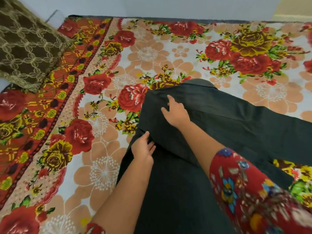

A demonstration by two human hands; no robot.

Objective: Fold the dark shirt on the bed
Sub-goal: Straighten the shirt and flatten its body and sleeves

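Dark shirt (219,125) lies on the bed (104,166), on the flowered sheet, a little right of the middle in my view, with its collar end pointing away from me and its lower part running down toward my body. I judge that the folding is only at its beginning. The left side of the shirt looks turned inward along one long edge, but the right sleeve part is spread wide out to the right, and the body is at full length, so the right side and the folds across the length are left to do.

My left hand (143,149) is at the left edge of the shirt, about the middle of its length. The fingers are curled into the cloth and seem to pinch a small ridge of it, so I say it holds the shirt edge, though the thumb is partly hidden. My right hand (175,112) is farther from me, on the upper left part of the shirt near the shoulder. It is open, with the fingers loosely spread above or lightly on the cloth, holding nothing. A brown patterned cushion (28,46) lies at the far left corner, well apart from the shirt.
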